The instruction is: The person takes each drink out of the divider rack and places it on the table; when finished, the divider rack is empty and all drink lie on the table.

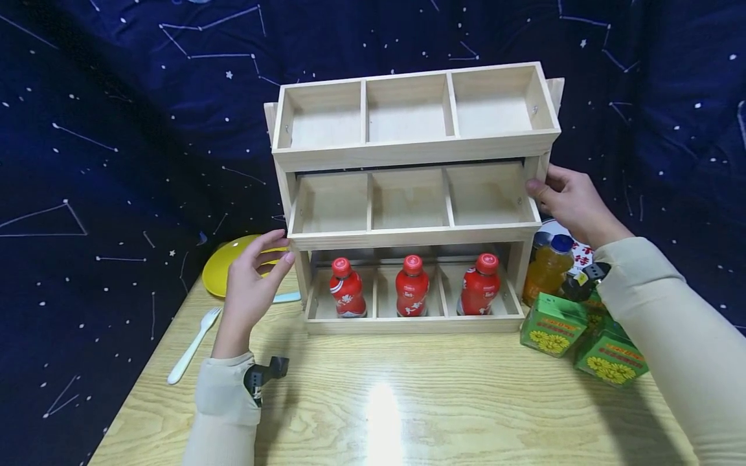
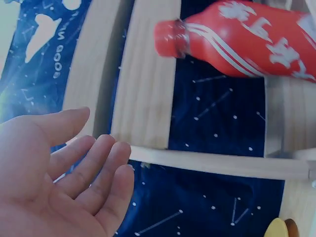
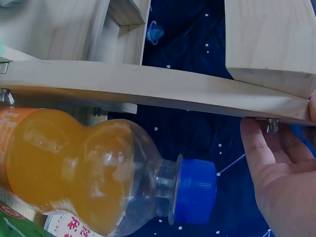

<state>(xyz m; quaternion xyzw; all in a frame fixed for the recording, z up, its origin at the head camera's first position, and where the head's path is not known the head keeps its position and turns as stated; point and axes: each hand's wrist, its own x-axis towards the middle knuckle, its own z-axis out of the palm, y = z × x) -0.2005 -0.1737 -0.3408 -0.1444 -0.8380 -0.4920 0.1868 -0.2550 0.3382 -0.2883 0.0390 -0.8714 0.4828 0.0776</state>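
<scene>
A three-tier wooden rack (image 1: 416, 152) stands on the table, each tier split into three compartments. Its top and middle tiers hold nothing. In the bottom tier stand three red bottles: a left bottle (image 1: 348, 289), a middle bottle (image 1: 412, 288) and a right bottle (image 1: 479, 286), one per compartment. My right hand (image 1: 574, 197) grips the rack's right side at middle-tier height, thumb in front, other fingers partly hidden behind the upright. By the left end of the middle tier is my left hand (image 1: 253, 285), fingers loosely bent, nothing held; the left wrist view shows the palm bare.
Right of the rack stand an orange drink bottle (image 1: 548, 268) with a blue cap and several green drink cartons (image 1: 553, 325). On the left are a yellow plate (image 1: 224, 265), a pale fork (image 1: 194, 346) and a light-blue handle (image 1: 287, 298). A dark star-patterned cloth (image 1: 116, 162) hangs behind.
</scene>
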